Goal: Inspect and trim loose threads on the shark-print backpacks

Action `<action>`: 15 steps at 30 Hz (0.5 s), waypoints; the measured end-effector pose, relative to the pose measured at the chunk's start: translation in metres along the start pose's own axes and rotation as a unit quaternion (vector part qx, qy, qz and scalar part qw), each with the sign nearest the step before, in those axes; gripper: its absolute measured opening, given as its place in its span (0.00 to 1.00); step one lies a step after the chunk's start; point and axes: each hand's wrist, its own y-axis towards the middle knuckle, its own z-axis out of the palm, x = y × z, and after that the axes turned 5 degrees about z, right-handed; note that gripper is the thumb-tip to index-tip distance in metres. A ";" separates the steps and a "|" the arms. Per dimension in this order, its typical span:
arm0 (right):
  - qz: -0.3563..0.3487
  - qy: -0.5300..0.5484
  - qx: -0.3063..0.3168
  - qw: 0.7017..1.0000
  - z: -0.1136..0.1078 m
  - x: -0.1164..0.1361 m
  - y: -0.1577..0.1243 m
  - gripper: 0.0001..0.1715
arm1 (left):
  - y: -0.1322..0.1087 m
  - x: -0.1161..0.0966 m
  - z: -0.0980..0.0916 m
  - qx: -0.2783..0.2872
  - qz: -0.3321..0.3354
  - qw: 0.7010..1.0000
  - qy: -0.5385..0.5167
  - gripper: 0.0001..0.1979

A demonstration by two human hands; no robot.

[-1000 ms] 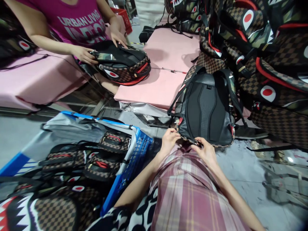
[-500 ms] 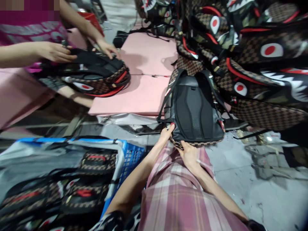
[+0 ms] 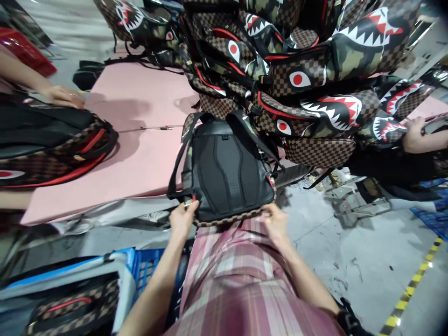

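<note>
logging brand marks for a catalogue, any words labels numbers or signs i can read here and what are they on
No readable text: none in the head view.
Black backpack, held at its bottom edge by the left hand and right hand: plain back panel, no wording.
Piled backpacks: shark-teeth and red-dot graphics only, no letters.
Floor tape: yellow and black stripes, no words.

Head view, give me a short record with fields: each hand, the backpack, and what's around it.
Backpack: black back panel up, straps showing, bottom end past the edge of the pink table
Left hand: grips its lower left corner
Right hand: holds its lower right edge
Behind: pile of shark-print bags
Far left: co-worker's hand on another bag
Below left: blue crate, a checkered bag in it
</note>
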 end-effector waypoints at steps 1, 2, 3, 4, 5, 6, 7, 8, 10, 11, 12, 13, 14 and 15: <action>0.020 0.003 -0.011 1.000 -0.009 -0.015 0.007 0.15 | 0.003 0.003 -0.004 -0.001 0.000 1.000 0.013 0.16; 0.033 0.008 -0.015 0.999 -0.016 -0.029 0.013 0.16 | 0.005 0.006 -0.007 -0.001 0.001 1.000 0.027 0.16; 0.041 0.017 -0.010 0.999 -0.021 -0.041 0.019 0.17 | 0.006 0.008 -0.010 0.000 0.002 0.999 0.042 0.17; 0.043 0.029 0.004 0.999 -0.024 -0.050 0.023 0.18 | 0.006 0.011 -0.012 0.001 0.002 0.998 0.059 0.17; 0.043 0.042 0.021 0.998 -0.027 -0.058 0.027 0.19 | 0.006 0.012 -0.014 0.002 0.000 0.997 0.073 0.16; 0.043 0.056 0.039 0.997 -0.029 -0.063 0.029 0.20 | 0.004 0.013 -0.017 0.004 -0.003 0.996 0.084 0.16; 0.047 0.065 0.052 0.995 -0.032 -0.066 0.031 0.20 | 0.002 0.012 -0.020 0.004 -0.002 0.996 0.094 0.17; 0.052 0.062 0.061 0.995 -0.036 -0.068 0.031 0.21 | -0.003 0.009 -0.023 -0.006 0.004 0.995 0.100 0.17; 0.054 0.027 0.070 0.996 -0.045 -0.066 0.030 0.25 | -0.017 -0.003 -0.025 -0.082 0.049 0.990 0.108 0.19; 0.044 0.003 0.077 0.996 -0.049 -0.063 0.029 0.26 | -0.026 -0.011 -0.022 -0.126 0.096 0.981 0.114 0.18; 0.021 -0.021 0.088 0.996 -0.053 -0.059 0.028 0.24 | -0.036 -0.020 -0.016 -0.150 0.158 0.968 0.127 0.17; -0.011 -0.040 0.100 0.994 -0.055 -0.054 0.028 0.22 | -0.046 -0.030 -0.007 -0.149 0.226 0.952 0.146 0.15; -0.047 -0.052 0.109 0.991 -0.056 -0.049 0.027 0.19 | -0.056 -0.040 0.004 -0.107 0.293 0.935 0.168 0.13; -0.083 -0.063 0.115 0.988 -0.056 -0.044 0.027 0.17 | -0.066 -0.048 0.017 -0.044 0.346 0.917 0.193 0.11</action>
